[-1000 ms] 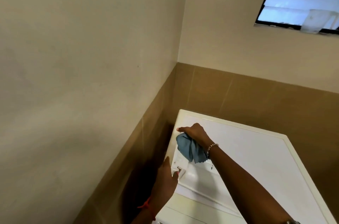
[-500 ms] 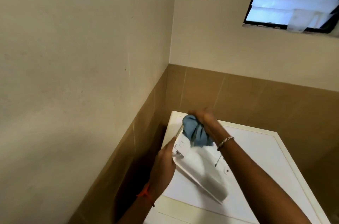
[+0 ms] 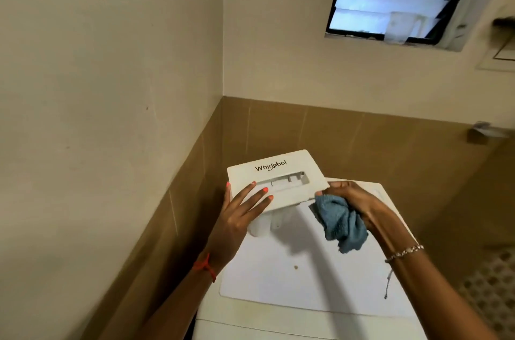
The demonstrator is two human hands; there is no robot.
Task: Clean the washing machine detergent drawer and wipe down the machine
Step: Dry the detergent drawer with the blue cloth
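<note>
Gripping a bunched blue cloth (image 3: 341,224), the right hand (image 3: 354,200) had its fingers curled tightly around the fabric, and the cloth touched the lower right corner of the detergent drawer (image 3: 278,175). The left hand (image 3: 237,225) was almost fully spread: its fingers (image 3: 259,194) lay straight and flat against the front panel, and the thumb ran along the left edge. Both hands held the drawer in the air, tilted, just above the back part of the washing machine (image 3: 306,278).

I judged the drawer to be light, stiff and hollow, made of smooth plastic that could slip if it was wet. A safer hold was probably at the two side edges of the panel or in the handle recess, not on the thin compartment walls below.

The drawer was white, with a black brand name printed on the front panel and a long recessed slot under it. Its compartments hung below the panel, partly hidden by the left hand. Whether it was dirty inside could not be seen.
</note>
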